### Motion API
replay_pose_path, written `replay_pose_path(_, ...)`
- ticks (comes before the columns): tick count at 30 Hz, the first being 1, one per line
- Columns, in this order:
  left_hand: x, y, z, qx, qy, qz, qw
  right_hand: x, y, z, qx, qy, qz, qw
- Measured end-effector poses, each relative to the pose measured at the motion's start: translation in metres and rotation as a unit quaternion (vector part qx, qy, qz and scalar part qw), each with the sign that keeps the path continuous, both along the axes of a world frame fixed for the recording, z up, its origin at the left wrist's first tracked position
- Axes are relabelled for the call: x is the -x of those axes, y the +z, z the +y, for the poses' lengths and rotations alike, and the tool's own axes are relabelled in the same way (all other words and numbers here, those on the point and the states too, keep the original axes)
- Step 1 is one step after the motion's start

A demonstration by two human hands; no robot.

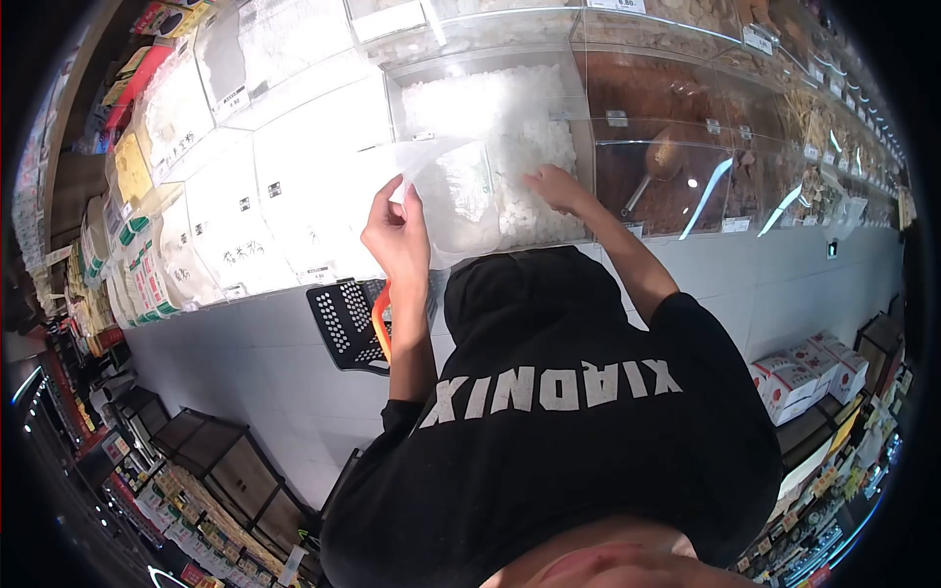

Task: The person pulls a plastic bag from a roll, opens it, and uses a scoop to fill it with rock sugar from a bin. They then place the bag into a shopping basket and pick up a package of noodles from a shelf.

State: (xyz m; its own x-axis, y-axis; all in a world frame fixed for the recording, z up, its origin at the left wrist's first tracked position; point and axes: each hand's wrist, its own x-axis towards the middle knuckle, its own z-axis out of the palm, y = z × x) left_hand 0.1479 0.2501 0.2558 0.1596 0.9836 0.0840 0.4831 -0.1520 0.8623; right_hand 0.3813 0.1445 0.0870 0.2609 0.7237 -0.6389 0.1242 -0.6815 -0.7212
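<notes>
My left hand (397, 235) is closed, pinching the edge of a clear plastic bag (453, 211) between thumb and fingers. The bag hangs spread over the near part of an open bin (585, 157) and holds some white stuff that glare blurs. White rock-sugar-like lumps (490, 103) fill this bin. Over its right side reaches my right hand (561, 188), fingers curled together close to the lumps; what they pinch, if anything, is too small to make out. On my left forearm hangs the orange handle (380, 318) of a black shopping basket (343, 328).
Bins of white powder (314, 196) with handwritten labels stand to the left, strongly overexposed. At the right, a covered bin of reddish-brown goods (627, 186) has a scoop (662, 157) on it. Boxes (809, 372) are stacked behind on the right. Shelves line both sides.
</notes>
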Motion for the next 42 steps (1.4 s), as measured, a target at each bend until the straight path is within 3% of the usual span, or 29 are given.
replay_pose_path(7,0.005,0.003,-0.004,0.006,0.001,0.022,1.000,0.034,-0.025,0.029,-0.068,-0.067,-0.020,0.995)
replay_pose_path(13,0.003,0.003,-0.016,-0.006,-0.010,0.060,0.998,0.029,-0.026,0.045,0.026,-0.074,0.066,0.995)
replay_pose_path(20,0.002,-0.004,-0.033,-0.033,-0.010,0.071,0.997,0.028,-0.044,0.018,-0.059,-0.059,0.037,0.996)
replay_pose_path(31,-0.013,-0.024,-0.039,0.006,-0.033,0.042,0.999,0.019,0.018,-0.080,-0.037,-0.129,0.101,0.986)
replay_pose_path(42,-0.072,-0.055,-0.043,0.027,-0.111,0.050,0.992,0.024,0.088,-0.115,-0.070,-0.082,0.095,0.990)
